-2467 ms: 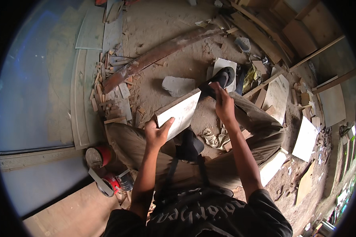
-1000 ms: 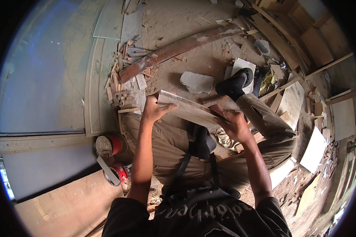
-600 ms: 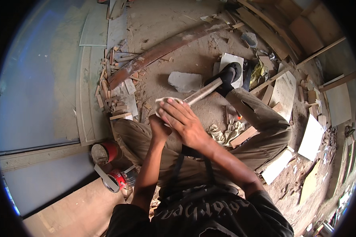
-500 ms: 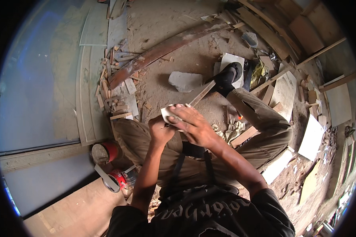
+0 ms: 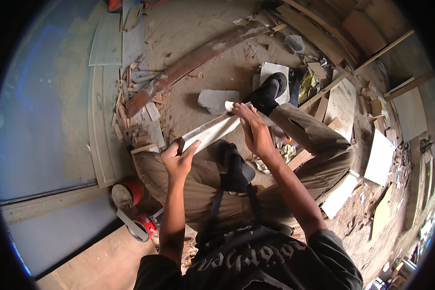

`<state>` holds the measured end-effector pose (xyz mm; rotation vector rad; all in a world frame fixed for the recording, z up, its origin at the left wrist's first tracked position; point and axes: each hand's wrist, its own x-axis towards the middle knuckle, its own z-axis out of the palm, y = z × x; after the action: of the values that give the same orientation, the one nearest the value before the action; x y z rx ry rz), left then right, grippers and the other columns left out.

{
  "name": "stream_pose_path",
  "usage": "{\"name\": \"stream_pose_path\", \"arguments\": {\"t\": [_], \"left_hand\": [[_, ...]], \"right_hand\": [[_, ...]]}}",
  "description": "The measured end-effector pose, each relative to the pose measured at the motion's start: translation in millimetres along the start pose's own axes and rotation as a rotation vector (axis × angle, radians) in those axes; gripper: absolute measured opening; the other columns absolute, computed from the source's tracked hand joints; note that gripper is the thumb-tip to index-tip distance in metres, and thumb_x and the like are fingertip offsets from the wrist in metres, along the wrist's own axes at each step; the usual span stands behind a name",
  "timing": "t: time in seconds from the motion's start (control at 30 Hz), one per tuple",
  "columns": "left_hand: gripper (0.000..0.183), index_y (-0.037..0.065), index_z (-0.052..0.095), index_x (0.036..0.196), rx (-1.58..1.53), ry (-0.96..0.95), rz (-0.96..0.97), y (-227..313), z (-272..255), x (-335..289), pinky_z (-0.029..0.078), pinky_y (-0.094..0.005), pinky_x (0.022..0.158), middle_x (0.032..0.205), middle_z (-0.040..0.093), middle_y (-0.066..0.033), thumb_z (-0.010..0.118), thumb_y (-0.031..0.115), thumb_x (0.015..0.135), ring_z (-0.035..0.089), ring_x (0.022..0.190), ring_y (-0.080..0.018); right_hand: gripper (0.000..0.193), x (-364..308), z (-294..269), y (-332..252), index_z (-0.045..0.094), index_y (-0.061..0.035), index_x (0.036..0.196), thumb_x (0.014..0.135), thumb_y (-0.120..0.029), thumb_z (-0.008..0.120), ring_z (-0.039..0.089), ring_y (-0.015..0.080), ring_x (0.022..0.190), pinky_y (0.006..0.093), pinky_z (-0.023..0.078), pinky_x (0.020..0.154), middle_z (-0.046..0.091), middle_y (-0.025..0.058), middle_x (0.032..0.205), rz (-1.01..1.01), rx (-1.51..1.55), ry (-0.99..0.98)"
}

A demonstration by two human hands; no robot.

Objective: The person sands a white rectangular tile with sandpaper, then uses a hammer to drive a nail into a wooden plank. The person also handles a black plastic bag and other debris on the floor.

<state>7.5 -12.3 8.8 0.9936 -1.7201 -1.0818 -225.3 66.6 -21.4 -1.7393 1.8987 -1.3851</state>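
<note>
My left hand [image 5: 177, 163] grips the near left end of a wooden strip [image 5: 211, 132], thumb on its pale broad face and fingers behind. The strip slants up to the right, above my lap. At its far end is my right hand [image 5: 254, 129], fingers closed over a pale folded sheet [image 5: 230, 105] that looks like sandpaper and touches the wood. The sheet's curled edge shows past my fingertips; the rest of it is hidden under them.
My legs are folded on the dirt floor, a dark shoe [image 5: 273, 87] ahead. Beyond lie a pale stone block [image 5: 218, 100] and a long brown beam [image 5: 188, 67]. Red cans [image 5: 136, 191] stand left of my knee, beside blue-grey panels [image 5: 48, 111]. Wood offcuts litter both sides.
My right hand has slid along the strip from its near end by my left hand to its far end. The strip has swung to a flatter slant, its pale face now showing.
</note>
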Motion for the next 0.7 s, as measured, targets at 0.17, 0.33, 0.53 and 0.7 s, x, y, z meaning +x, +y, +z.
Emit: {"name": "stream_pose_path", "arguments": {"t": [0.17, 0.33, 0.53, 0.7], "left_hand": [[0.023, -0.009, 0.070, 0.097, 0.005, -0.005, 0.042, 6.0, -6.2, -1.7, 0.046, -0.0223, 0.067, 0.084, 0.071, -0.0042, 0.075, 0.004, 0.079, 0.060, 0.074, -0.0071], [0.023, -0.010, 0.068, 0.098, -0.088, 0.118, -0.018, -0.5, -30.6, -1.7, 0.048, -0.0264, 0.075, 0.091, 0.070, -0.0107, 0.071, 0.005, 0.081, 0.063, 0.081, -0.0130], [0.028, -0.007, 0.063, 0.103, -0.688, 0.404, -0.243, -20.5, -25.7, 16.5, 0.052, -0.0335, 0.082, 0.099, 0.068, -0.0130, 0.074, 0.007, 0.082, 0.066, 0.087, -0.0204], [0.045, -0.004, 0.055, 0.123, -0.973, 0.401, -0.425, -79.0, -1.1, 10.6, 0.051, -0.0438, 0.094, 0.119, 0.062, -0.0153, 0.073, 0.014, 0.085, 0.062, 0.107, -0.0280]], "right_hand": [[0.042, 8.3, 15.3, -71.5, 0.052, -0.0035, 0.133, 0.091, -0.003, 0.053, 0.050, 0.0343, 0.129, 0.0477, 0.030, 0.114, 0.056, 0.0175, 0.134, -0.267, 0.061, -0.019], [0.035, -2.7, -4.5, 66.0, 0.056, 0.0034, 0.126, 0.093, -0.010, 0.055, 0.060, 0.0369, 0.113, 0.0397, 0.046, 0.095, 0.065, 0.0162, 0.118, 0.414, 0.074, -0.084], [0.040, -25.8, -3.0, 91.0, 0.060, 0.0031, 0.123, 0.103, -0.030, 0.047, 0.065, 0.0179, 0.091, 0.0290, 0.049, 0.081, 0.070, 0.0075, 0.103, 0.638, 0.437, 0.074], [0.037, 12.6, 4.3, 7.8, 0.061, 0.0016, 0.122, 0.102, -0.028, 0.052, 0.058, 0.0075, 0.098, 0.0232, 0.047, 0.083, 0.065, 0.0012, 0.108, 0.539, 1.177, 0.221]]}}
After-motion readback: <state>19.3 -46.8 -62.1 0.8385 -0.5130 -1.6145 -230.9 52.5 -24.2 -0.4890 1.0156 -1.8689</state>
